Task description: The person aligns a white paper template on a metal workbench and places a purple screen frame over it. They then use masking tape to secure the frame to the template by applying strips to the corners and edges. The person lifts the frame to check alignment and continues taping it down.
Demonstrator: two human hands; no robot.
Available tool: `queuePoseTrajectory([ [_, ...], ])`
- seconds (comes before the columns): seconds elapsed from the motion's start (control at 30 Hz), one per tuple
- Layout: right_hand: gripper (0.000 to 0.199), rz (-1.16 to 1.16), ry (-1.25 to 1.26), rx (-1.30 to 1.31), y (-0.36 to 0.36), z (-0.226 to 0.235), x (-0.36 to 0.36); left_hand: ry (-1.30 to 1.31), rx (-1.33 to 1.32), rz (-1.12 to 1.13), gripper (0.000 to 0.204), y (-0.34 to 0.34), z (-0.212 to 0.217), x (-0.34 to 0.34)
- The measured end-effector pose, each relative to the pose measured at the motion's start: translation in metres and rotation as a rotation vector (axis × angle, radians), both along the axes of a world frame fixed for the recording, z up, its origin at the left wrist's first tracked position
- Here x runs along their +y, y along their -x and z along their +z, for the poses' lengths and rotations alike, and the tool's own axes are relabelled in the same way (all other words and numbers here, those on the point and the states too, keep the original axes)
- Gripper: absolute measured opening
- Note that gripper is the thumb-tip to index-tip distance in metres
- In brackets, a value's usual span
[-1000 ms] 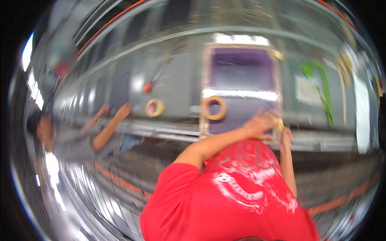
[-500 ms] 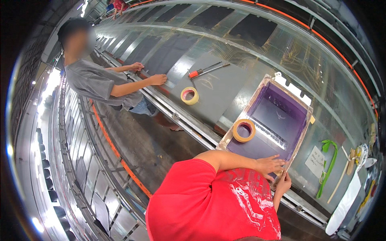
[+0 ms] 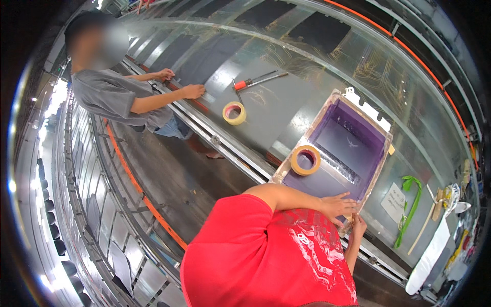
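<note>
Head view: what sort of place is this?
Probably a screen-printing workshop: a rectangular, pale-framed purple mesh screen lies on a long grey glossy table, with flat black rectangular pieces laid out along it.

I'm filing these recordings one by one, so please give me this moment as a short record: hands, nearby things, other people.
Left hand: fingers outstretched over the near right corner of the purple-meshed frame
Right hand: at the same corner, grip unclear
On frame: tan tape roll, toward its left side
Table, left of frame: pale yellow tape roll, red-handled tool
Table, right of frame: white paper, green strip
Co-worker: grey-clad, at left
</note>
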State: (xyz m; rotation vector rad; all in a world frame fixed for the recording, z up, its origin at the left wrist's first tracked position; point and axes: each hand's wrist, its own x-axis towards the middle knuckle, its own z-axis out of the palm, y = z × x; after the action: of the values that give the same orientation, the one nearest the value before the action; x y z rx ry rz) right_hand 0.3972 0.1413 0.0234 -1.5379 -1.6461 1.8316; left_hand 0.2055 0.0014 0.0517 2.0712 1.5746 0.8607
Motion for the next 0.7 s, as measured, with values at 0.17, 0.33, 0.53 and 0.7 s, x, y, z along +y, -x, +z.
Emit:
queuePoseTrajectory([
  [0.17, 0.036, -0.038, -0.111, 0.017, 0.009, 0.0, -0.016, -0.056, 0.001, 0.058, 0.082, 0.001, -0.009, 0.0],
  [0.33, 0.04, 0.084, -0.205, -0.053, 0.009, 0.011, -0.024, -0.097, -0.024, 0.078, 0.082, -0.003, -0.023, -0.001],
  [0.53, 0.041, 0.169, -0.271, -0.115, 0.007, 0.01, -0.023, -0.142, -0.033, 0.062, 0.081, 0.002, -0.018, -0.003],
  [0.7, 0.045, -0.184, -0.361, -0.109, 0.022, -0.02, -0.027, -0.202, -0.274, 0.118, 0.078, 0.012, -0.004, 0.005],
])
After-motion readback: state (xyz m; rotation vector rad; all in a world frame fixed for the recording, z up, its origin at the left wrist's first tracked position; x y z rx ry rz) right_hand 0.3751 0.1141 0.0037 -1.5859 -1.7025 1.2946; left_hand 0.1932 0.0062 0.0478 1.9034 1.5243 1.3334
